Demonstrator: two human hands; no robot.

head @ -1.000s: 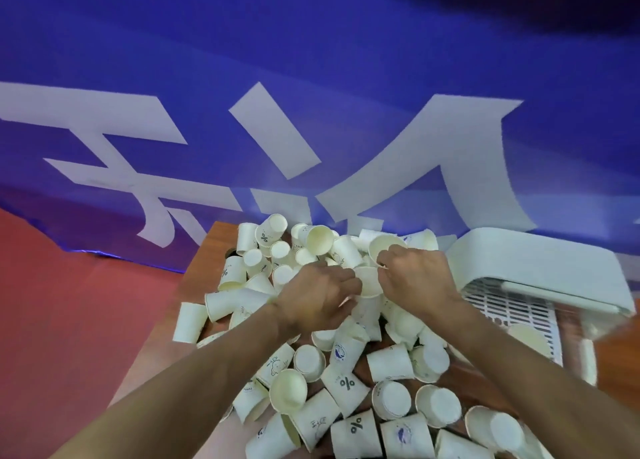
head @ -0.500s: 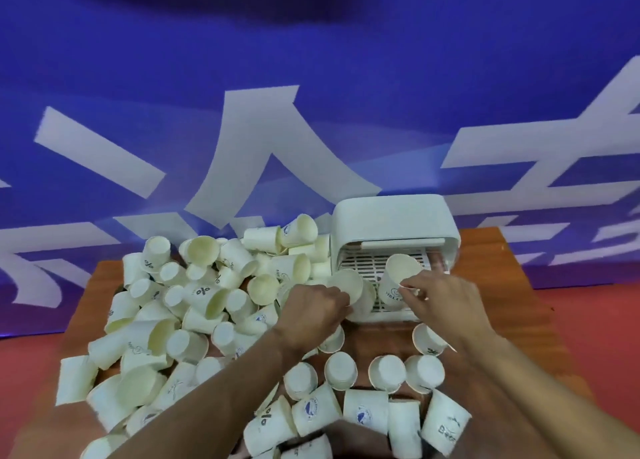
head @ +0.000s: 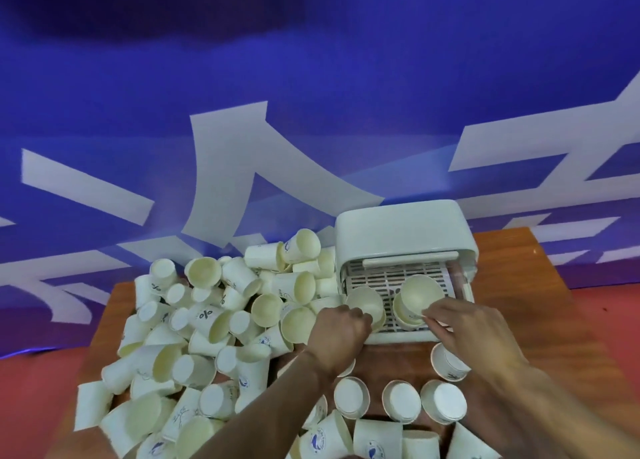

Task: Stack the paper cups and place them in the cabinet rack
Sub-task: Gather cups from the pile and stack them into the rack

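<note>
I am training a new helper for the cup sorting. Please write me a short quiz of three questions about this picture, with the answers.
1. True or false: the left hand holds nothing.
2. Where does the loose pile of cups lie? A: on top of the cabinet. B: on the table, left of the cabinet. C: inside the cabinet.
3. Fill in: ___ cups are over the slatted rack.

Key: 1 false, its grip is on a cup. 2 B. 3 two; the right hand pinches the other cup.
</note>
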